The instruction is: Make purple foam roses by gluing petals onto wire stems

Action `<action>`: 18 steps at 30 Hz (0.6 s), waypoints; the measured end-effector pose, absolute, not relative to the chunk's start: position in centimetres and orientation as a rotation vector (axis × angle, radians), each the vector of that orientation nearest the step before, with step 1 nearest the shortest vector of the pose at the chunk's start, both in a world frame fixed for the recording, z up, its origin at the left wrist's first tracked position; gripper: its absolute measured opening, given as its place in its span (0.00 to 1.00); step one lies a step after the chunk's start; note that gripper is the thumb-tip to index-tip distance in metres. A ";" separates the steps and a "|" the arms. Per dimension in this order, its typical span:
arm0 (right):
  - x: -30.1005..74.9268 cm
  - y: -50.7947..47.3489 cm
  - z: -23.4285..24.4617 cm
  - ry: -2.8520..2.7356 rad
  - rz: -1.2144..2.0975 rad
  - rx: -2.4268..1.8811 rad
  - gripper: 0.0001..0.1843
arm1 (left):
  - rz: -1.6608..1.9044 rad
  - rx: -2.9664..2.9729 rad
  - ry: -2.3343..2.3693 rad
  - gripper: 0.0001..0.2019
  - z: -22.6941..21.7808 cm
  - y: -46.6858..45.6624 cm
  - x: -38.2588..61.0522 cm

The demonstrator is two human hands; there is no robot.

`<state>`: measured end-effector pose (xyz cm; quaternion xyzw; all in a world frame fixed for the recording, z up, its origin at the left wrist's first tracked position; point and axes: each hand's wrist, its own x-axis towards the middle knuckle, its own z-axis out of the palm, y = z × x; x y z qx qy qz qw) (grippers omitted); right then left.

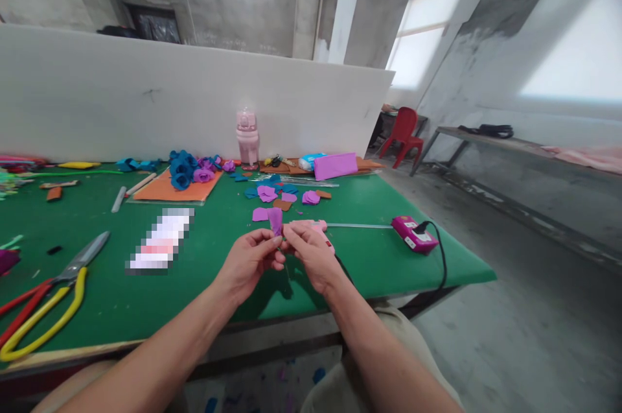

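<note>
The person's left hand (pixel 251 259) pinches the narrow lower end of a purple paper piece (pixel 275 220) between thumb and fingers. The piece stands upright above the grip, its wider end pointing away from the person. The right hand (pixel 313 256) has its fingertips drawn together just beside that lower end; whether they clasp it too cannot be told. Both hands are raised above the green table (pixel 184 296), near its front edge.

A pink glue gun (pixel 318 225) lies just beyond the right hand, partly hidden by it, and a clear rod (pixel 359 225) runs from it toward a magenta power strip (pixel 414 235). Beyond the paper piece lie loose purple petals (pixel 311 198). Well to the left are shears (pixel 78 267) with 1 red and 1 yellow handle.
</note>
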<state>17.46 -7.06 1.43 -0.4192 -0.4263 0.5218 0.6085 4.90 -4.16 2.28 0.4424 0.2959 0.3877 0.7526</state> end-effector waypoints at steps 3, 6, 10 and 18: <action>17.4 -7.0 1.2 -0.999 1.181 -0.947 0.11 | 0.825 0.975 0.641 0.09 2.2 -4.2 4.8; 17.4 -7.0 1.2 -0.966 1.162 -0.953 0.10 | 0.832 0.998 0.663 0.09 2.2 -4.3 4.8; 17.5 -7.1 1.6 -0.887 1.182 -0.899 0.09 | 0.801 1.062 0.655 0.09 2.4 -4.4 4.7; 18.0 -7.3 1.9 -0.860 1.282 -0.907 0.12 | 0.762 1.057 0.670 0.09 2.4 -4.7 4.7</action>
